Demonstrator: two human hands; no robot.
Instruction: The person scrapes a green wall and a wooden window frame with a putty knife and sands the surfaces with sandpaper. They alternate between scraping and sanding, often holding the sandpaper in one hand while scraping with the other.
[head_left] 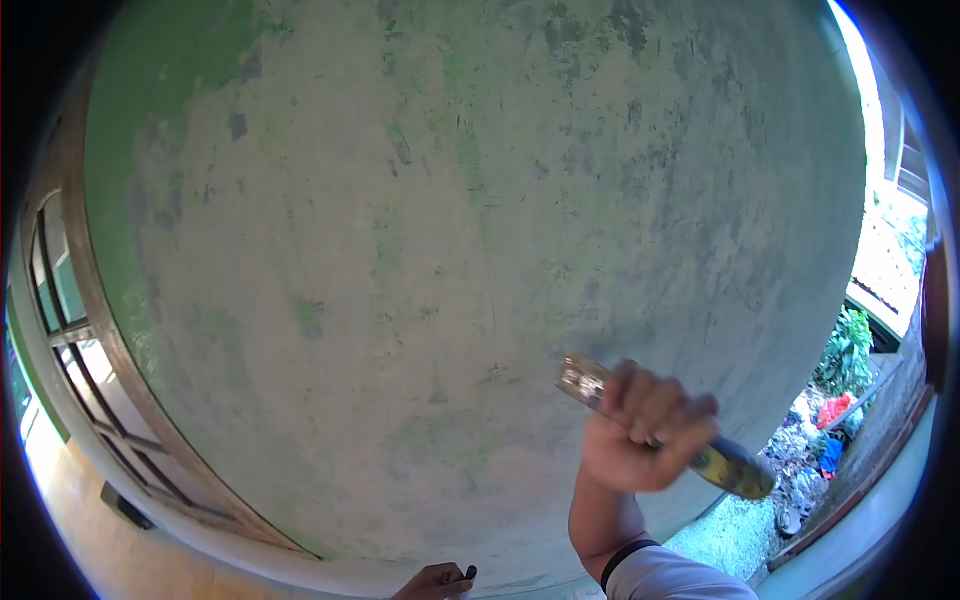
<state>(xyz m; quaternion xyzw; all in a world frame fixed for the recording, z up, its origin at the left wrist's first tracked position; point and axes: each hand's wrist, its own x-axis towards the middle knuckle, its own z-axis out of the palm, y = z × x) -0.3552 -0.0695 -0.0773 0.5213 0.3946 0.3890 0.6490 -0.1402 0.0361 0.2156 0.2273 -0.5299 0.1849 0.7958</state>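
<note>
I hold a scraper (655, 432) in my right hand (645, 435), with all my fingers shut tight round the middle of it. Its flat metal end sticks out past my thumb side and rests against the wall (450, 220), low down and toward the right of it, while the dirty handle end pokes out the other way, away from the wall. The wall is big and grey, with green patches up at its top left and little green spots here and there. My left hand (435, 582) is right at the foot of the wall, below the scraper and a bit to the left, and its fingers curl round something small and dark (470, 573) (I cannot tell what it is, it is too tiny). To scrape well, I think I should keep the flat end lying almost flat on the wall, not digging in with one corner, so it does not gouge. I should push in short, steady strokes and keep my wrist stiff. My grip sits far up near the blade, which I think gives me good push. A window with a brown frame (80, 350) stands to the left of the wall, and some green plants (850, 350) grow past its right edge.
</note>
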